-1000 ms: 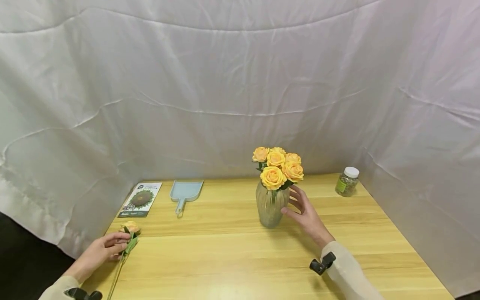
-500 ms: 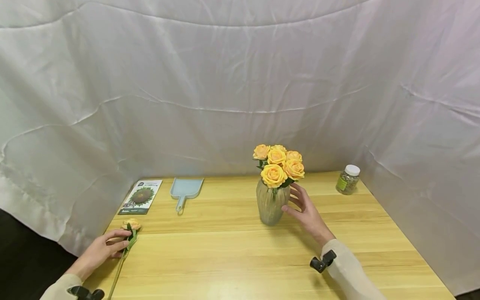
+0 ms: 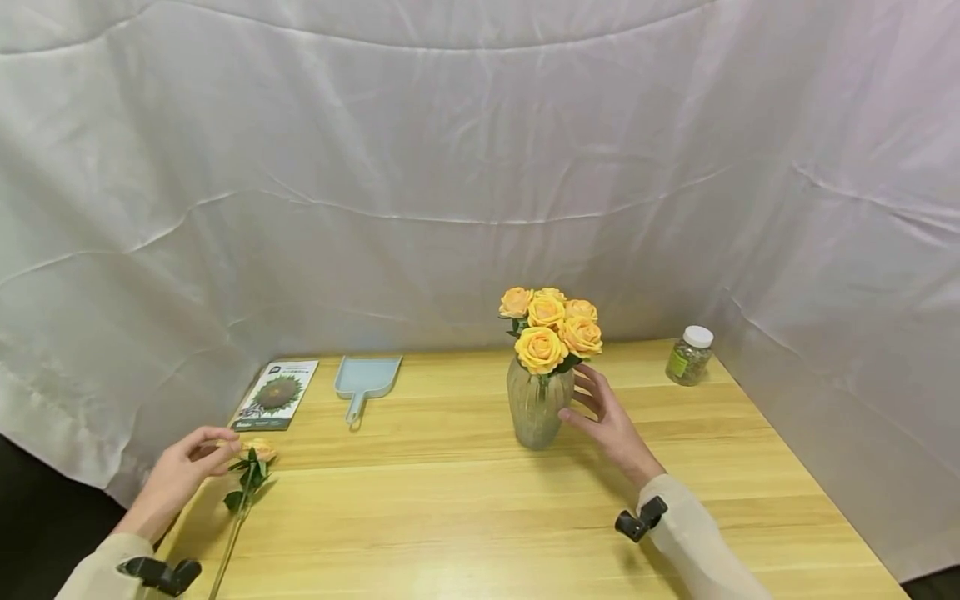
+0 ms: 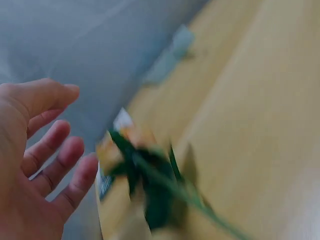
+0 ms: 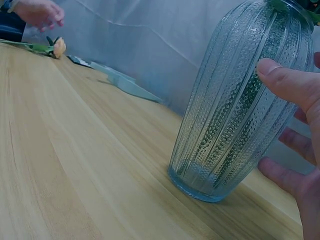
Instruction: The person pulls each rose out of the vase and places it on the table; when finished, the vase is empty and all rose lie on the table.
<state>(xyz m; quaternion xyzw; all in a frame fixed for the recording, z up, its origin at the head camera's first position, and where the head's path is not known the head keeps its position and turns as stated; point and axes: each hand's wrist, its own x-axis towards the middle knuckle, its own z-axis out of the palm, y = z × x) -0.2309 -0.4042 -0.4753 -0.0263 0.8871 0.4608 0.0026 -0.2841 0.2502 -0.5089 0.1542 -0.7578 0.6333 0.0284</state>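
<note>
A single yellow rose with green leaves and a long stem lies on the table at the left. My left hand hovers just beside its bloom, fingers loosely bent and holding nothing. The left wrist view shows that hand apart from the blurred rose. Toward the right stands a ribbed glass vase, upright, filled with several yellow roses. My right hand holds the vase by its right side, thumb on the front; in the right wrist view its fingers reach round behind the glass.
A seed packet with a sunflower picture lies at the back left. Beside it is a light blue dustpan. A white-lidded jar stands at the back right. Grey cloth hangs round the wooden table.
My left hand has let go of the rose, lifting up and to the left away from its stem; the rose stays on the table. My right hand keeps its place at the vase.
</note>
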